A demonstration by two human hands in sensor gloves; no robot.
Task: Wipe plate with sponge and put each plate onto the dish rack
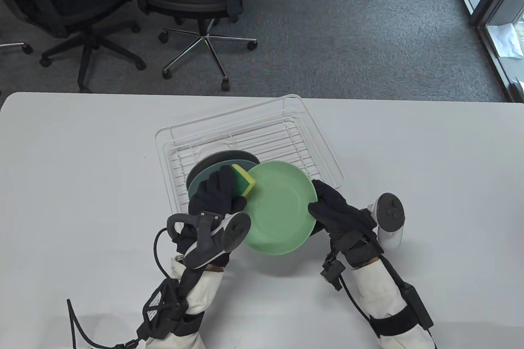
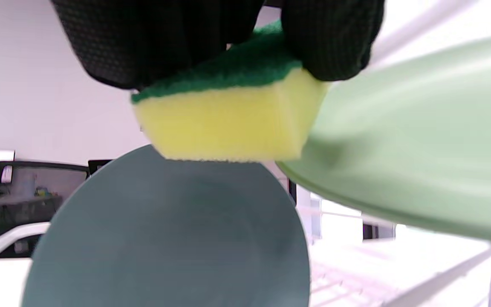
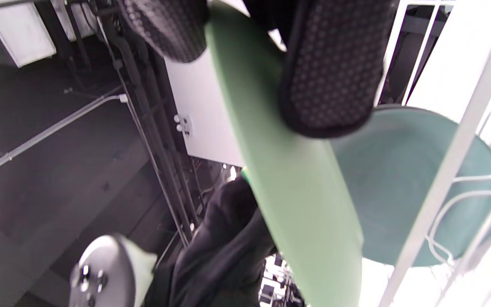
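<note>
- Table (image 1: 82, 201): white work surface; it bears the rack, and both hands work over its near half.
- Rack (image 1: 327, 160): white wire dish rack near the table's middle. Plates already stand on edge in its left part, so the racking step is judged partly done.
- Green plate (image 1: 282, 210): light green, held tilted over the rack's near edge, its face toward the person. It is not in the rack; judged to be mid-wipe, with racking yet to come.
- Teal plate (image 1: 200, 179): dark teal, upright in the rack behind the left hand; the left wrist view shows its round face just below the sponge. A further dark rim stands just behind it; whether that is one plate or more cannot be told.
- Right hand (image 1: 333, 210): pinches the green plate's right rim, thumb on one face and fingers on the other, as the right wrist view shows.
- Left hand (image 1: 217, 195): fingers curled round the sponge, pressing it to the green plate's upper left rim.
- Sponge (image 1: 244, 180): yellow with a green scouring layer; its corner touches the green plate.
- Remaining, as judged: finish wiping, then rack the green plate. No further plates are seen waiting on the table.
</note>
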